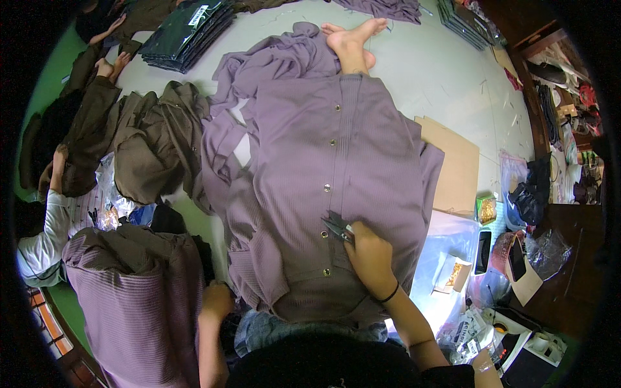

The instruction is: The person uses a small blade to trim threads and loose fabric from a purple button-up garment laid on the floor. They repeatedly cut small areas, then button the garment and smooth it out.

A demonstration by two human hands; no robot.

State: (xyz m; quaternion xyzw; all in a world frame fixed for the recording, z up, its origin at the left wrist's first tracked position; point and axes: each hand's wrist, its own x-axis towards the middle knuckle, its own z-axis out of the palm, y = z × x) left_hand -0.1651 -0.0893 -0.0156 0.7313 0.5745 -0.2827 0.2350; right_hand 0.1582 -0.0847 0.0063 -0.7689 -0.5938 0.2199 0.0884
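A mauve ribbed button-front shirt (pixel 295 154) lies spread out in front of me, its row of metal snap buttons running up the middle. My right hand (pixel 370 255) is closed round dark thread snips (pixel 337 226), whose blades rest over the placket beside one of the lower snaps. Down at the shirt's lower left edge, my left hand (pixel 217 301) is curled closed by the sleeve (pixel 257 275). Its fingertips are hidden, so what it grips does not show.
A mauve fabric heap (pixel 132 297) stands at my left, with brown garments (pixel 158 142) beyond. Packed dark garments (pixel 186 35) are stacked at the back. Bare feet (pixel 352 45) stick out past the shirt. Cardboard (pixel 453 165) and phones lie right. Another person's hand (pixel 59 158) touches dark cloth.
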